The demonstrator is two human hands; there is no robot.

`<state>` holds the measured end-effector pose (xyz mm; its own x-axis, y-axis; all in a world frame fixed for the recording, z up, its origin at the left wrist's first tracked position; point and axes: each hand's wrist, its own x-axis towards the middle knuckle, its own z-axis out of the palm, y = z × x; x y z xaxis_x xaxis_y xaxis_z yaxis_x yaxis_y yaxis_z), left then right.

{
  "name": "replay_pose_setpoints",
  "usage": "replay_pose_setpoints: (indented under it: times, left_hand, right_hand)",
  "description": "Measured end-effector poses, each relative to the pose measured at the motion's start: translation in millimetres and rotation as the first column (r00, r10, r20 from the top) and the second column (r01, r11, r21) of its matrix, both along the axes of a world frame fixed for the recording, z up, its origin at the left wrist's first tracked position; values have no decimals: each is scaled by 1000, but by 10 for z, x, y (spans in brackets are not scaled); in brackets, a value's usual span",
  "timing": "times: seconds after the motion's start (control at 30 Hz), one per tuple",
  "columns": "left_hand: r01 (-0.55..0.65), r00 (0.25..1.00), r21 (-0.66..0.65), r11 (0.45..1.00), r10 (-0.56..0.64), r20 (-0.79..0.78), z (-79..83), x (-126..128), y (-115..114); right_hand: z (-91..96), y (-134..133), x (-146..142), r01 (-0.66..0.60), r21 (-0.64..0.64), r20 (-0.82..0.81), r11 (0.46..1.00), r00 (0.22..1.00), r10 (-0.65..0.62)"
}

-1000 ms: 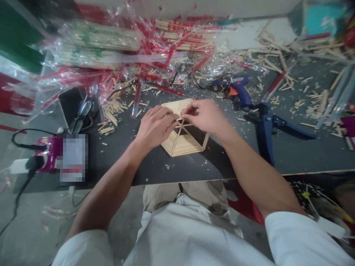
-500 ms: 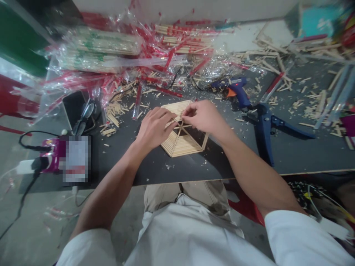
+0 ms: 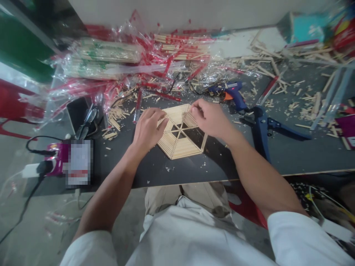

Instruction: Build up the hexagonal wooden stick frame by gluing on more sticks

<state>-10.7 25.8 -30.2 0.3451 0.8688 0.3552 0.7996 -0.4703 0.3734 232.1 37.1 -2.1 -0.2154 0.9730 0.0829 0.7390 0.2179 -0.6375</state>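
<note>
A hexagonal panel of pale wooden sticks (image 3: 184,148) lies on the dark table, its spokes meeting at a central hub. Parallel sticks fill several of its sections; dark tabletop shows through the right-hand section and small gaps around the hub. My left hand (image 3: 149,127) grips the panel's left edge, fingers bent over it and thumb on the inner side. At the upper right corner of the panel is my right hand (image 3: 212,117), its fingers curled and thumb pressed to them. Whatever lies between those fingertips is hidden.
A blue glue gun (image 3: 235,94) with an orange trigger and a blue hand cutter (image 3: 262,129) lie to the right. Stick offcuts (image 3: 115,120) and plastic-wrapped stick bundles (image 3: 108,51) cover the back. Left are glasses (image 3: 90,114), a phone (image 3: 79,162) and a purple power adapter (image 3: 55,157).
My right hand has moved from near the hub outward to the panel's upper right corner, uncovering the hub. My left hand has shifted slightly left, still at the panel's left edge.
</note>
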Motion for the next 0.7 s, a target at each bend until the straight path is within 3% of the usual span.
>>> replay_pose_setpoints:
  times: [0.1, 0.27, 0.4, 0.5, 0.57, 0.7]
  left_hand:
    - [-80, 997, -59, 995, 81, 4, -21, -20, 11]
    - [-81, 996, -175, 981, 87, 25, -30, -43, 7]
    - [-72, 997, -225, 972, 79, 22, -35, -17, -25]
    - [-43, 998, -217, 975, 50, 26, -59, 6, -38]
    - [-44, 998, -212, 976, 55, 43, -73, 10, -37]
    - [-39, 994, -229, 973, 60, 88, -79, 0, -31]
  right_hand:
    - [-19, -6, -2, 0, 21, 65, 1000, 998, -2]
    - [-48, 26, 30, -43, 13, 70, 999, 997, 42]
    - [-123, 119, 140, 79, -8, -88, 997, 993, -79]
    - [-170, 177, 222, 143, -4, -91, 990, 986, -143]
    - [-186, 189, 246, 118, 26, -32, 993, 993, -118]
    - [-201, 155, 213, -61, 51, 58, 997, 997, 58]
